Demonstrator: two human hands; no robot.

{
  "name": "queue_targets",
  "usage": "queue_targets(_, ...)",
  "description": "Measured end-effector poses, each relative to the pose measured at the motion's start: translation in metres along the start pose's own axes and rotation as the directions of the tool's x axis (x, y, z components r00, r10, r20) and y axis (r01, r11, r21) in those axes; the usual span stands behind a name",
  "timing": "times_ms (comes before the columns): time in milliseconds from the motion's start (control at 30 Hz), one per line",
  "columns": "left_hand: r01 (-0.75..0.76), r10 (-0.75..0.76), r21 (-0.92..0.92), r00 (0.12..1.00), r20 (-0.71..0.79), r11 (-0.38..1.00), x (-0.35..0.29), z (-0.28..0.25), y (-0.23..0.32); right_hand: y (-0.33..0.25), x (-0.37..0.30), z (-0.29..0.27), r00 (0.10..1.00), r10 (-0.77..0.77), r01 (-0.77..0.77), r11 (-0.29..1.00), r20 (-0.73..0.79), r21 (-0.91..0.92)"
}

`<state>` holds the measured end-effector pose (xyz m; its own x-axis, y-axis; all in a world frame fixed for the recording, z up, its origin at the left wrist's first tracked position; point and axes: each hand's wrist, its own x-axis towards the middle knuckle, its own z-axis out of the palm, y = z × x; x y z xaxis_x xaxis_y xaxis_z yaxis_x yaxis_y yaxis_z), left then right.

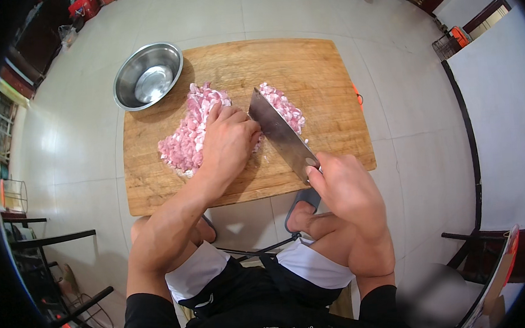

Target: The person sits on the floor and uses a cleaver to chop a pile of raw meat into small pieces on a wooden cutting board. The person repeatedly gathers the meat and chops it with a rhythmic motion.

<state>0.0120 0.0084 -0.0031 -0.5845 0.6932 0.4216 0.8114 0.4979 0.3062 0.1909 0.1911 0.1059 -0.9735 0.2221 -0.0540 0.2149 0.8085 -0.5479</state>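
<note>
Diced pink meat [184,142] lies in a heap on the wooden cutting board [322,64], with a smaller pile of meat pieces [284,110] to its right. My right hand [347,186] is closed round the handle of a cleaver [280,131], whose broad blade points away and to the left, between the two piles. Curled fingers of my left hand [231,136] press down on the meat's right part, close beside the blade. What lies right under those fingertips is hidden.
An empty steel bowl [149,76] stands on the board's far left corner. Below the near edge are my knees and slippered feet [302,212]. Black metal racks [54,240] stand at the left, and a white wall [503,119] rises at the right.
</note>
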Motion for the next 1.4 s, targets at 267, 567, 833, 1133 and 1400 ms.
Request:
queue_targets(267, -0.013, 0.015, -0.058, 0.999, 0.042, 0.998, 0.001, -0.005, -0.002, -0.014, 0.025, 0.015, 0.986, 0.049, -0.029, 0.992, 0.160, -0.127)
queue_targets(567, -0.036, 0.048, -0.126, 0.995, 0.093, 0.991, 0.000, -0.008, -0.002, 0.002, 0.095, 0.040, 0.970, 0.211, -0.228, 0.963, 0.124, 0.144)
queue_targets(833, 0.024, -0.024, -0.073, 1.000, -0.007, 0.997, -0.001, -0.003, 0.000, 0.014, 0.086, 0.019, 0.945, 0.315, -0.322, 0.858, 0.085, 0.400)
queue_targets(1133, 0.013, -0.019, -0.064, 0.996, -0.085, 0.998, -0.004, 0.003, 0.000, -0.009, 0.026, 0.009, 0.987, 0.154, -0.153, 0.988, 0.047, -0.034)
queue_targets(1400, 0.023, -0.042, -0.153, 0.991, -0.125, 0.988, -0.004, 0.002, 0.000, -0.012, 0.015, 0.007, 0.990, 0.116, -0.112, 0.993, 0.084, -0.045)
